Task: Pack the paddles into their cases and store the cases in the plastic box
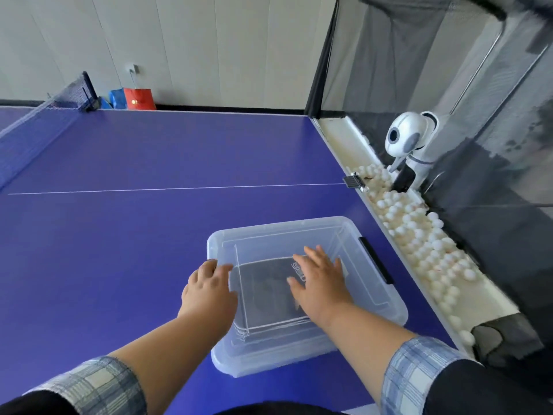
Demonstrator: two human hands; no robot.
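Observation:
A clear plastic box [374, 298] stands on the blue table near its right edge. On its bottom lies a dark grey paddle case [269, 292] with white lettering near its far corner. My right hand [320, 280] reaches into the box, fingers spread flat over the case, holding nothing. My left hand [209, 287] rests at the box's left rim, fingers apart and curled over the edge. No loose paddle is in sight.
The blue table [134, 205] stretches left and far, with its net [45, 115] at the far left. Along the right edge runs a white tray [353, 139] with several white balls, a white ball machine [410, 145] and black netting behind it.

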